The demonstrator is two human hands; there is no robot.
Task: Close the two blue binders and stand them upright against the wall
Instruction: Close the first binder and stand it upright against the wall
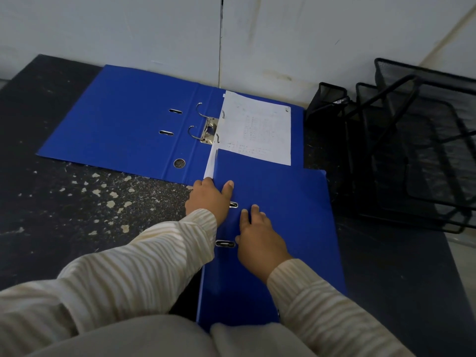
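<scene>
Two blue binders lie on a dark worktop. The far binder [123,119] lies flat and open by the wall, its metal rings [203,124] up and white pages [260,127] on its right half. The near binder [280,215] is closed with its cover down, overlapping the far one's right half. My left hand [210,199] grips its left edge, the thumb on the cover and the fingers hidden below by the paper edges. My right hand [257,240] lies flat on the cover with straight fingers, beside the two metal slots.
A white wall [154,34] runs along the back of the worktop [77,215]. Black mesh desk trays [412,150] and a mesh holder [327,99] stand at the right, close to both binders. The worktop's left part is speckled with pale flakes.
</scene>
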